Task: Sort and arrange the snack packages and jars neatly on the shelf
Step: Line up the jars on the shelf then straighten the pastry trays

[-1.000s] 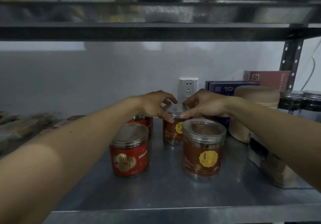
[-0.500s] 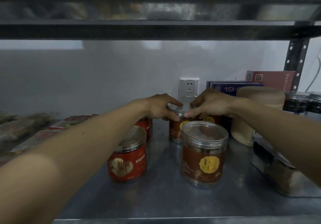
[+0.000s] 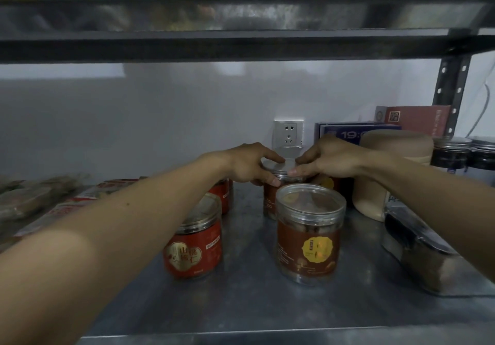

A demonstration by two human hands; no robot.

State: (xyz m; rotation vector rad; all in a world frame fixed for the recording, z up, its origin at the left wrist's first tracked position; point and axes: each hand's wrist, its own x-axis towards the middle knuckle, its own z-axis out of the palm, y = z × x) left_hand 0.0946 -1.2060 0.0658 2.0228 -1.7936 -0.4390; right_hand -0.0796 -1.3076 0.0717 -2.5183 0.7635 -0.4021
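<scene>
- Grey sheet-metal shelf [image 3: 254, 304] is filling the lower half of the view, with a white wall behind it and a dark metal upper shelf [image 3: 241, 47] hanging across at 12 o'clock.
- A white wall socket [image 3: 288, 136] is sitting on the wall just above the hands.
- The left hand [image 3: 249, 165] is lying in from 8 o'clock. Its grip is clamping on the lid of a clear round jar with a silver lid and a brown label [image 3: 278, 166], with the forefinger lying over the top and the thumb pressing the front rim.
- The right hand [image 3: 329, 158] is lying in from 4 o'clock, and its grip is pinching the same lid from the 3 o'clock side.
- This held jar is standing upright deep on the shelf, below the socket, with its base partly hidden.
- A clear plastic jar with a brown label and yellow badge [image 3: 310, 232] is standing at 6 o'clock of the held jar, with no hand touching it.
- A red-labelled jar with a metal-rimmed clear lid [image 3: 197, 245] is standing at 9 o'clock of that front jar, and a second red jar [image 3: 223, 196] is showing behind it, mostly covered by the left wrist.
- A beige cylindrical canister [image 3: 401, 144] is standing at 3 o'clock of the held jar, with a blue box [image 3: 345, 130] and a red box [image 3: 417, 119] standing behind it against the wall.
- Two dark-filled jars with silver lids [image 3: 452, 154] are sitting at the far 3 o'clock edge.
- A clear rectangular tub [image 3: 423, 253] is lying at 4 o'clock under the right forearm.
- Flat wrapped snack packets [image 3: 32, 200] are lying at 9 o'clock, too blurred to read.
</scene>
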